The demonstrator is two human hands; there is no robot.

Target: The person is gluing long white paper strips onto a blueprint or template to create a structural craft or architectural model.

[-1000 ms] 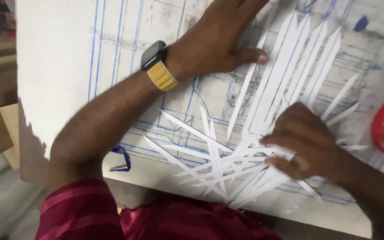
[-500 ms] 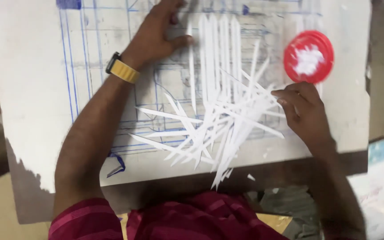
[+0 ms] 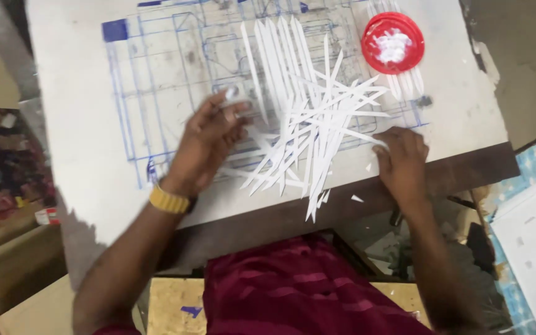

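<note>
A heap of several long, pointed white paper strips (image 3: pixel 308 105) lies fanned out on a white board (image 3: pixel 75 149) marked with blue ruled lines. My left hand (image 3: pixel 206 146), with a yellow-banded watch at the wrist, hovers over the board just left of the heap; something small and pale sits at its fingertips, too blurred to identify. My right hand (image 3: pixel 402 158) rests at the board's near edge, fingers touching the tips of the rightmost strips.
A round red lid (image 3: pixel 393 42) holding white paste sits at the board's far right. The board rests on a dark wooden table edge (image 3: pixel 466 170). A patterned blue cloth with papers (image 3: pixel 531 242) lies to the right. Clutter fills the left side.
My left hand has pulled back from the far end of the strips toward me and to the left. The right hand has slid to the board's near edge. The view has widened.
</note>
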